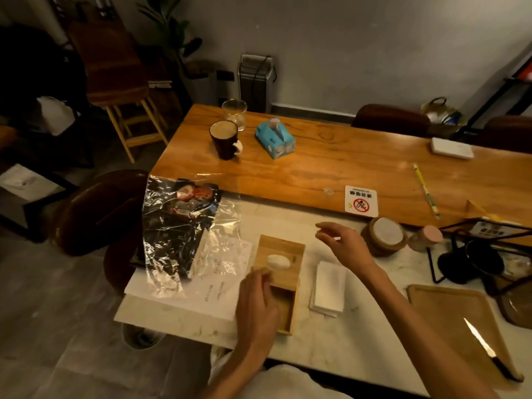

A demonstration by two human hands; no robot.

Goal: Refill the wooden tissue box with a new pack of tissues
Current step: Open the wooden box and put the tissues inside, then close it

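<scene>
A person sat at a pale marble worktop (359,341) under dim, warm light. The wooden tissue box (289,276) lay flat near the front edge. Its long axis ran away from the person, leaning slightly right at the far end. Its lid, with an oval opening, sat slid toward the far end, so the near end of the box gaped open toward the person.

The left hand (256,303) gripped the box's left side, its fingers (260,276) curled over the edge by the lid. The right hand (344,244) hovered above the worktop, beyond and to the right of the box. Its fingers (324,226) were loosely bent and slightly apart, apparently holding nothing.

A stack of white tissues (329,287) lay just right of the box, parallel to it. This stack sat below and slightly nearer than the right hand, which was the closer hand. Loading it would probably mean lifting it leftward into the open end.

A crumpled clear plastic wrapper (184,234) lay to the left of the box. A blue tissue pack (275,138) stood well apart on the wooden table beyond.
</scene>
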